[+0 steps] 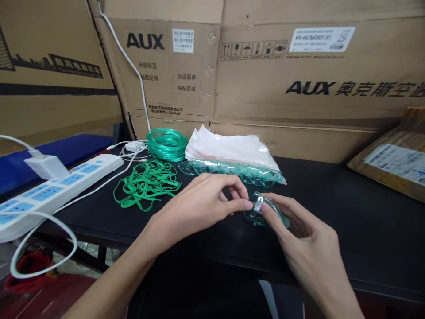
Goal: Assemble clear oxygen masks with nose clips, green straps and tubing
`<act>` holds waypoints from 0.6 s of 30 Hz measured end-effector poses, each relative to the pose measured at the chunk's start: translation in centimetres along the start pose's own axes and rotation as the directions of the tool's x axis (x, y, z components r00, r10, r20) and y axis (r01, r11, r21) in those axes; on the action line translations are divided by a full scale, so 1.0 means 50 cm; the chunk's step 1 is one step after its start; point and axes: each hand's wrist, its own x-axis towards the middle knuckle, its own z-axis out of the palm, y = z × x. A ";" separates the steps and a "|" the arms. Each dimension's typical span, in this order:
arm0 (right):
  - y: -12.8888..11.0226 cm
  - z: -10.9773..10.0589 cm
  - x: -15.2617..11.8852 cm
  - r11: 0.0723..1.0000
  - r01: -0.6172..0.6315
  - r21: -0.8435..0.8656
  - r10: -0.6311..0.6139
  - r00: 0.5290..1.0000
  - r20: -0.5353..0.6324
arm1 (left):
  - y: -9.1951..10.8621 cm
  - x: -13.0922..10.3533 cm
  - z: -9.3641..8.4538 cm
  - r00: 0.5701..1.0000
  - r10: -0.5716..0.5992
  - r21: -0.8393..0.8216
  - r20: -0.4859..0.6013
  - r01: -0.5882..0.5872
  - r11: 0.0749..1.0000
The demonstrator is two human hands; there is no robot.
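Observation:
A clear green plastic mask is held above the front part of the black table. My right hand wraps round it, with the thumb pressed near a small silver metal strip on its left end. My left hand comes from the left with thumb and forefinger curled close together, the thumb tip beside the strip. Whether anything thin sits between the left fingertips is too small to tell. Behind the hands lies a row of similar green masks.
Green elastic bands lie in a loose heap at the left. Coiled green tubing and white plastic bags sit behind. A white power strip trails cables. Cardboard boxes wall the back; a taped parcel is at right.

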 end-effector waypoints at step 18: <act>-0.009 -0.003 -0.004 0.994 0.070 -0.080 -0.068 0.997 0.027 | 0.001 0.007 0.024 0.998 0.063 0.113 -0.004 -0.062 0.992</act>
